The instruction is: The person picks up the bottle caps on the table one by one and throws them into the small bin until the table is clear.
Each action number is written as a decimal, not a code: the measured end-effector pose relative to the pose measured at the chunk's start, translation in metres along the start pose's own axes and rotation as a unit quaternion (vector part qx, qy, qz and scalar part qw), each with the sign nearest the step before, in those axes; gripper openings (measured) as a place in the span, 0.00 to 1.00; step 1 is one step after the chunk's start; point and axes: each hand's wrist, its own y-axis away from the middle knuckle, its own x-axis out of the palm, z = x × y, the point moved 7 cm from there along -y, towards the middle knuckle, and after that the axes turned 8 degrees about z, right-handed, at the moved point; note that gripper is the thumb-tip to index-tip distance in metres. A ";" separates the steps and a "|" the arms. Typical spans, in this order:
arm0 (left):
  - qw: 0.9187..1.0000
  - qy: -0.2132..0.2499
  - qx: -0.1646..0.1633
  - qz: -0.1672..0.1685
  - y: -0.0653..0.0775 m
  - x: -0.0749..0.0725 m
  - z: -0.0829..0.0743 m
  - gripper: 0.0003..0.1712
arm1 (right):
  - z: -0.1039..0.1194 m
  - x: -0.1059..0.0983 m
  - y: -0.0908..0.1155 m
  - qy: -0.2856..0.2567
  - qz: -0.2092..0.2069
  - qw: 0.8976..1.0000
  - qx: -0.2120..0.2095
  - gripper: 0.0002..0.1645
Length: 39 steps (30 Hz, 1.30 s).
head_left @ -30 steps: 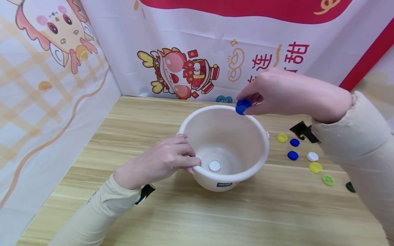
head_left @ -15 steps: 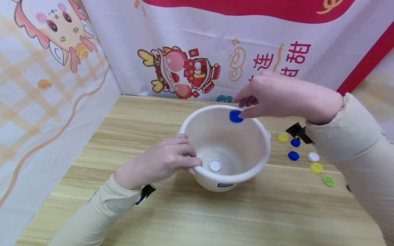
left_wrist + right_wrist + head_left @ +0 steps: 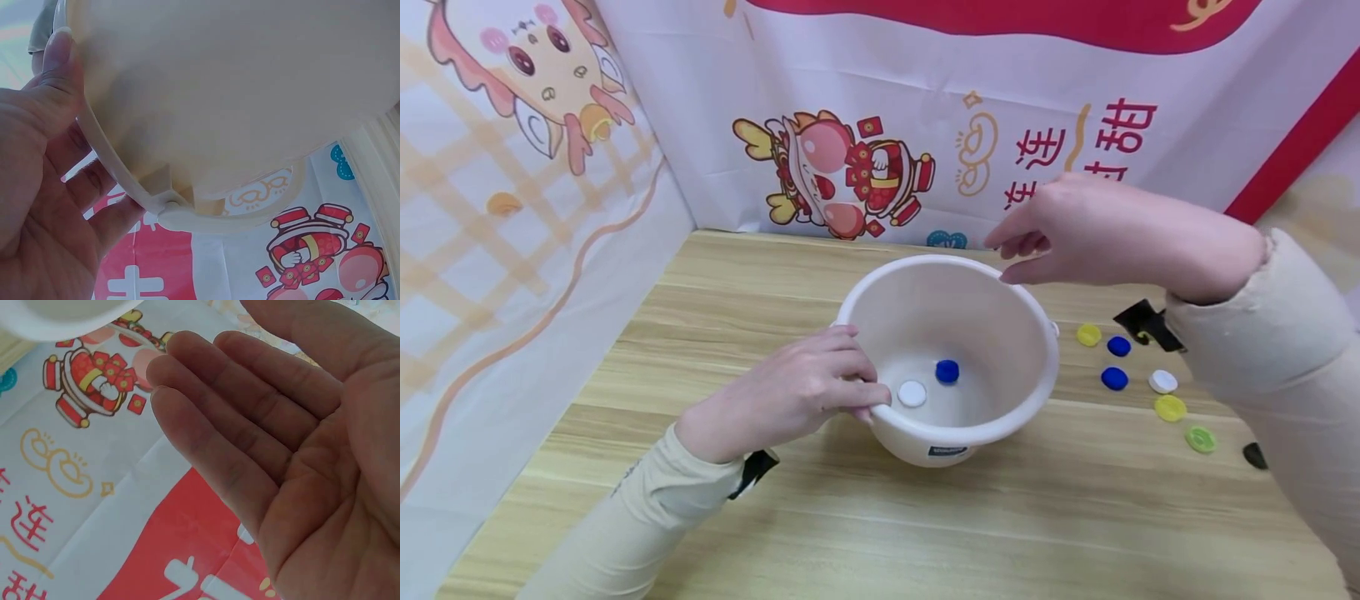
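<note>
A white plastic bucket stands upright on the wooden table. My left hand grips its left rim; in the left wrist view the thumb lies on the rim with the fingers along the outside. On the bucket's floor lie a white bottle cap and a blue bottle cap, a little apart. My right hand hovers over the far right rim, thumb and fingers parted around nothing. Its bare palm and loosely bent fingers show in the right wrist view.
Right of the bucket several caps lie scattered: yellow, blue, white, green, and a dark one beside the right sleeve. A printed cloth hangs behind the table.
My right hand has let go of the blue cap, which has dropped to the bucket's floor. The white cap has shifted slightly left. The left hand has stayed on the rim.
</note>
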 end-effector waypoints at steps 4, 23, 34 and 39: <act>1.000 0.005 -0.006 0.004 0.000 0.000 0.001 0.12 | -0.014 0.003 0.009 -0.001 -0.006 1.000 0.018 0.22; 1.000 0.008 -0.014 0.006 0.000 0.001 0.001 0.13 | -0.130 0.079 0.063 -0.059 0.033 0.988 0.142 0.23; 1.000 0.008 -0.014 0.006 -0.001 0.001 0.001 0.13 | -0.191 0.165 0.085 -0.111 0.076 0.981 0.138 0.23; 1.000 0.009 -0.014 0.005 -0.001 0.001 0.001 0.13 | -0.201 0.198 0.088 -0.136 0.087 0.978 0.132 0.23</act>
